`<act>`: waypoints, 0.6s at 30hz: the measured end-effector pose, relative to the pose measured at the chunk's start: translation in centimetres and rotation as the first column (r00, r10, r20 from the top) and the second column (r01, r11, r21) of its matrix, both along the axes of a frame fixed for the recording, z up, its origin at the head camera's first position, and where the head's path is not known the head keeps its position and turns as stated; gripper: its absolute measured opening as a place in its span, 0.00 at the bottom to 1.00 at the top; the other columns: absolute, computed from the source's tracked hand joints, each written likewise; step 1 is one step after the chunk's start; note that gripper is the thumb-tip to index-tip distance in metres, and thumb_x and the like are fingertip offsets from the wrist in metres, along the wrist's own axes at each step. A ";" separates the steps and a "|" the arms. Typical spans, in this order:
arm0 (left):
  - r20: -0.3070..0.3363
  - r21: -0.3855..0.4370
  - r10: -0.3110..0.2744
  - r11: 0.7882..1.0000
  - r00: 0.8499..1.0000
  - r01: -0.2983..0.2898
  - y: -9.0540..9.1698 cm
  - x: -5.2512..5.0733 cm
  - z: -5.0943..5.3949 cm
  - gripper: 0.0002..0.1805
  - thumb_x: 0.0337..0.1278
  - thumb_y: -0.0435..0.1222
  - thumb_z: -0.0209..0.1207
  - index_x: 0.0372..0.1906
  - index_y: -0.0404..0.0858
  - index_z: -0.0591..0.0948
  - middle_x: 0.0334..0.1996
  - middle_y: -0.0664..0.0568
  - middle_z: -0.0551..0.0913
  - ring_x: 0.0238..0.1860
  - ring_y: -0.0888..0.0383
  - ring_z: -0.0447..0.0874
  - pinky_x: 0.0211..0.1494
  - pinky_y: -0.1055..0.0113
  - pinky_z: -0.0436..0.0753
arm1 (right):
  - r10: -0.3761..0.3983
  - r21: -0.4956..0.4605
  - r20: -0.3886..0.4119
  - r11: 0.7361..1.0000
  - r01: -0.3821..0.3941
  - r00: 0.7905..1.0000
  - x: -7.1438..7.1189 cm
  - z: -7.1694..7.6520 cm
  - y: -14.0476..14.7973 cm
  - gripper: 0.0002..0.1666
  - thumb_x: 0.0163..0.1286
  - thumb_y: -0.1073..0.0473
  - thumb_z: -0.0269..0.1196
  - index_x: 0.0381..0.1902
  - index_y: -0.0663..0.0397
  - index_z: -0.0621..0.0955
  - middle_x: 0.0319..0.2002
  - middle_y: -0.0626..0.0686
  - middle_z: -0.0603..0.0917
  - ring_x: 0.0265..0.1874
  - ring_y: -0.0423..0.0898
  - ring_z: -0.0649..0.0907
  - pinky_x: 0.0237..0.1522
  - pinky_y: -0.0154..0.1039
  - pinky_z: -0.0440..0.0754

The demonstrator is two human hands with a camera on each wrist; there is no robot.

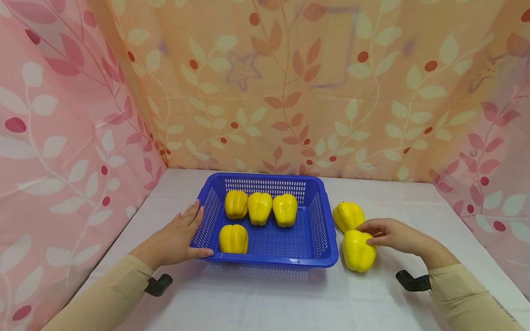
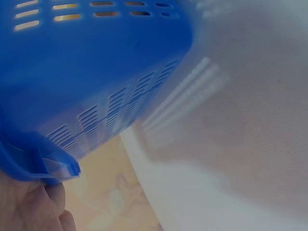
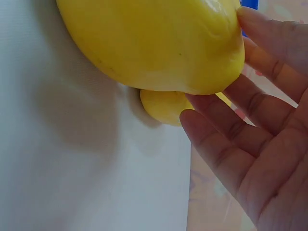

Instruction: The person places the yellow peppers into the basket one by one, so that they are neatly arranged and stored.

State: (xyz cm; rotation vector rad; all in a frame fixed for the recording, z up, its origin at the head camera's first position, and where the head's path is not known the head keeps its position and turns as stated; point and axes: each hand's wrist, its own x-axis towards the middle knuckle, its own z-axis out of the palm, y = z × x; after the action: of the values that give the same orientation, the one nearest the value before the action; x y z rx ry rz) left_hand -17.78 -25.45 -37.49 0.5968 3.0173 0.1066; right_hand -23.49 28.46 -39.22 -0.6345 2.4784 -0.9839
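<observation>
A blue plastic basket (image 1: 273,260) stands on the table, holding yellow bell peppers: three (image 1: 260,208) side by side toward the back and another (image 1: 233,239) at front left. My left hand (image 1: 175,236) rests against the basket's left side, fingers extended, thumb on the front rim; the left wrist view shows the basket wall (image 2: 96,62) close up. Right of the basket lie two more bell peppers. My right hand (image 1: 397,236) holds the upper end of the nearer pepper (image 1: 358,253) between thumb (image 3: 262,24) and fingers. The farther pepper (image 1: 348,216) lies just behind it.
A white cloth (image 1: 256,303) covers the table. Patterned curtains hang behind (image 1: 281,92) and at both sides, left (image 1: 74,138) and right (image 1: 492,174). The basket's right wall (image 1: 327,220) stands close to the two loose peppers.
</observation>
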 end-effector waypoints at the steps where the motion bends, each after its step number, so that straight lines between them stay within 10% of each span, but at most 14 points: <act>1: 0.000 0.001 0.000 1.000 1.000 0.000 0.0 0.0 0.0 0.63 0.38 0.75 0.44 0.70 0.30 0.47 0.71 0.38 0.39 0.70 0.41 0.40 0.68 0.44 0.48 | 0.011 -0.009 0.001 1.000 -0.011 1.000 0.0 0.0 0.0 0.22 0.63 0.54 0.61 0.53 0.55 0.77 0.50 0.56 0.79 0.47 0.53 0.77 0.48 0.45 0.78; 18: -0.001 0.008 -0.007 1.000 1.000 0.007 0.0 -0.1 -0.1 0.64 0.38 0.75 0.43 0.70 0.30 0.47 0.71 0.37 0.39 0.70 0.41 0.40 0.67 0.43 0.48 | -0.054 -0.025 -0.051 0.998 0.053 0.997 2.1 -1.9 0.1 0.39 0.53 0.51 0.69 0.61 0.52 0.68 0.60 0.64 0.66 0.55 0.65 0.69 0.52 0.60 0.72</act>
State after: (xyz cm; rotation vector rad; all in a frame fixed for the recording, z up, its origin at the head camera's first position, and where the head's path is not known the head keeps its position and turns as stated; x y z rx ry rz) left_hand -17.83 -25.45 -37.55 0.6079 3.0168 0.1187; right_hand -21.41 28.55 -41.12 -0.6113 2.5440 -1.0299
